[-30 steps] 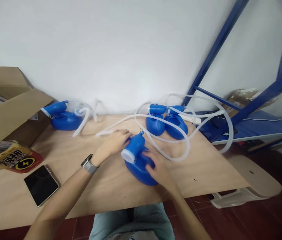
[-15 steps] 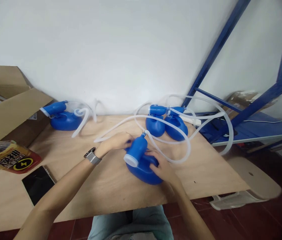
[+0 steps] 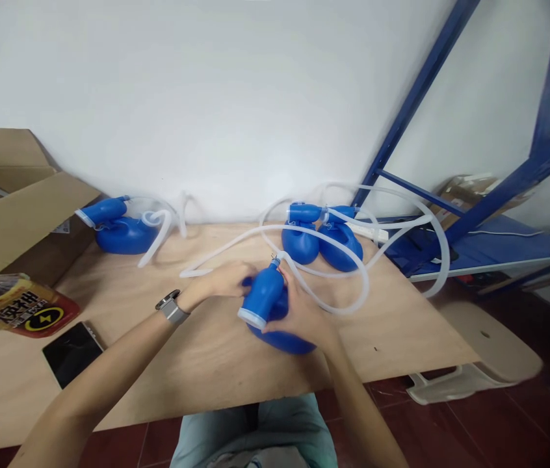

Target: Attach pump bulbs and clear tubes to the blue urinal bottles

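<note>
A blue plastic urinal bottle (image 3: pixel 289 341) lies on the table in front of me. Its smaller blue cup (image 3: pixel 266 289) sits on top, white cap (image 3: pixel 252 318) facing me, with a clear hose (image 3: pixel 321 237) running from the far end. My right hand (image 3: pixel 304 315) is closed round the cup's right side, thumb near the white cap and fingers by the hose end. At the bottle's left, my left hand (image 3: pixel 230 279) has its fingers curled on a blue part. The cup hides some of those fingertips.
Two similar urinal bottles (image 3: pixel 299 246) stand at the back right, and another bottle (image 3: pixel 126 235) at the back left. A phone (image 3: pixel 73 353), a drink bottle (image 3: pixel 24 309) and a cardboard box (image 3: pixel 26 224) are on the left. Beyond the right edge stand a stool (image 3: pixel 489 341) and blue shelving (image 3: pixel 414 91).
My right hand has shifted from the bottle's lower body up to the cup, its fingers now near the hose end. My left hand stays at the bottle's left side.
</note>
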A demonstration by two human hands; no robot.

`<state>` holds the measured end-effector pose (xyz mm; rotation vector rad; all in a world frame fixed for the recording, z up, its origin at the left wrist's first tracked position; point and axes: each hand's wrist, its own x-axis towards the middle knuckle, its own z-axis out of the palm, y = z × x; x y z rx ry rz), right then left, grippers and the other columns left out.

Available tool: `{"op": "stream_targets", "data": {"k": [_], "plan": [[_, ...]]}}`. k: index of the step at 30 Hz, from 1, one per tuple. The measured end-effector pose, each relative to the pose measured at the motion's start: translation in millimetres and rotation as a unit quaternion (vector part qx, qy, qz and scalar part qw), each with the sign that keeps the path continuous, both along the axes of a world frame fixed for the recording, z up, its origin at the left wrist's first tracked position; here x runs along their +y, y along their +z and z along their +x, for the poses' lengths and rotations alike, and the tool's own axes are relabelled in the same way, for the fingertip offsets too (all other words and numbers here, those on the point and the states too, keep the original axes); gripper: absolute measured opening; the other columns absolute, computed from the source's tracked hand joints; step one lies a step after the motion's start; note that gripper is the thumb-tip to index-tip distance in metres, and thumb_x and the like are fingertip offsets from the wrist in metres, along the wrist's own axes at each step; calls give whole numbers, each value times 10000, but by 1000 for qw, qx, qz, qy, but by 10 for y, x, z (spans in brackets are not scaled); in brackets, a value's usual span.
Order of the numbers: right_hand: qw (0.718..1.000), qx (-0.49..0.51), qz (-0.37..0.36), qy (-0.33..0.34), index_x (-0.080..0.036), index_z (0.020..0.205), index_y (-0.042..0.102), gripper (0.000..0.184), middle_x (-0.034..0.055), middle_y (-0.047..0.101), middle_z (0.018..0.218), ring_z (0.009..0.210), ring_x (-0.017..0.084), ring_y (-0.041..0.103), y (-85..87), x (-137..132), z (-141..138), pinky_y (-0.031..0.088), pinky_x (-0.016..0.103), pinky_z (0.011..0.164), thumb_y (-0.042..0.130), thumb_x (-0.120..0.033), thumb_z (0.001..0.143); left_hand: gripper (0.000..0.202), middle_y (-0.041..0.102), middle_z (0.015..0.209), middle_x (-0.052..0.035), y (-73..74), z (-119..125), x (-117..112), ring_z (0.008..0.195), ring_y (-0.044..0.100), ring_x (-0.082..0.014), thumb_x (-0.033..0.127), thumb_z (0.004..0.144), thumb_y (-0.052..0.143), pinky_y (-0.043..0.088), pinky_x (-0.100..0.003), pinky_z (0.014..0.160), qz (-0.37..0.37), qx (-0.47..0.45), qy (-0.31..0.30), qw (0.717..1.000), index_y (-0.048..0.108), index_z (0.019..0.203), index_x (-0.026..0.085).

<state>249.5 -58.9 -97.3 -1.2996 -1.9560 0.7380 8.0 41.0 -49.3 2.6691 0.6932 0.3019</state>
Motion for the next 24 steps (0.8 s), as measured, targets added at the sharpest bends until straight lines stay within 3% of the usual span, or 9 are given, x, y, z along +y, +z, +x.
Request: {"op": "stream_targets", "data": {"k": [4, 7, 9, 12, 15, 17, 20, 24], "plan": [[1000, 16, 16, 2, -283, 1703, 142, 1453, 191, 321, 1730, 1574, 419, 366, -41, 54, 16, 352, 627, 1260, 1001, -543, 560, 180, 746, 1016, -82, -90, -27, -54, 940, 704, -218, 205, 974, 571, 537, -328, 907, 43, -24, -7, 999, 729, 887, 206], [999, 12, 36, 16, -282, 1697, 207, 1358, 177, 360, 1717, 1577, 402, 370, -71, 64, 52, 354, 599, 1266, 981, -542, 611, 220, 733, 1104, -120, -193, -41, -125, 1097, 670, -260, 237, 1034, 528, 471, -458, 1123, 76, -43, -1, 996, 728, 953, 194], [999, 11, 36, 18, -277, 1679, 274, 1307, 174, 405, 1694, 1552, 401, 414, -75, 59, 60, 397, 580, 1242, 985, -523, 611, 229, 732, 1102, -130, -276, -39, -170, 1152, 645, -274, 193, 1036, 506, 426, -521, 1184, 89, -62, 11, 994, 715, 942, 185], [999, 30, 22, 0, -279, 1659, 322, 1279, 170, 460, 1659, 1486, 399, 507, -79, 48, 66, 453, 573, 1197, 997, -491, 593, 229, 726, 1057, -137, -391, -4, -223, 1128, 642, -276, 178, 1034, 495, 470, -524, 1142, 98, -102, 52, 989, 680, 900, 183], [999, 49, 21, -8, -296, 1638, 361, 1217, 157, 493, 1637, 1459, 396, 538, -95, 39, 85, 478, 573, 1171, 988, -469, 609, 277, 701, 912, -104, -467, 85, -263, 916, 662, -246, 314, 1060, 497, 564, -435, 942, 93, -161, 134, 974, 630, 845, 201], [998, 49, 26, -6, -303, 1628, 380, 1173, 152, 484, 1643, 1470, 398, 524, -103, 38, 99, 493, 564, 1154, 977, -465, 631, 347, 668, 816, -69, -497, 170, -283, 772, 641, -210, 391, 1086, 439, 561, -367, 801, 83, -221, 219, 947, 594, 830, 214], [999, 39, 33, -6, -297, 1609, 411, 1136, 155, 488, 1638, 1482, 409, 507, -95, 41, 109, 500, 562, 1145, 970, -485, 639, 417, 637, 752, -34, -529, 309, -303, 675, 626, -174, 431, 1123, 305, 520, -303, 681, 53, -324, 348, 878, 533, 838, 229], [999, 25, 34, 0, -301, 1602, 413, 1142, 155, 536, 1592, 1432, 397, 560, -78, 61, 99, 489, 553, 1160, 975, -516, 631, 435, 628, 728, -5, -564, 455, -325, 640, 659, -152, 511, 1122, 264, 517, -269, 631, 3, -433, 437, 789, 496, 875, 238]]}}
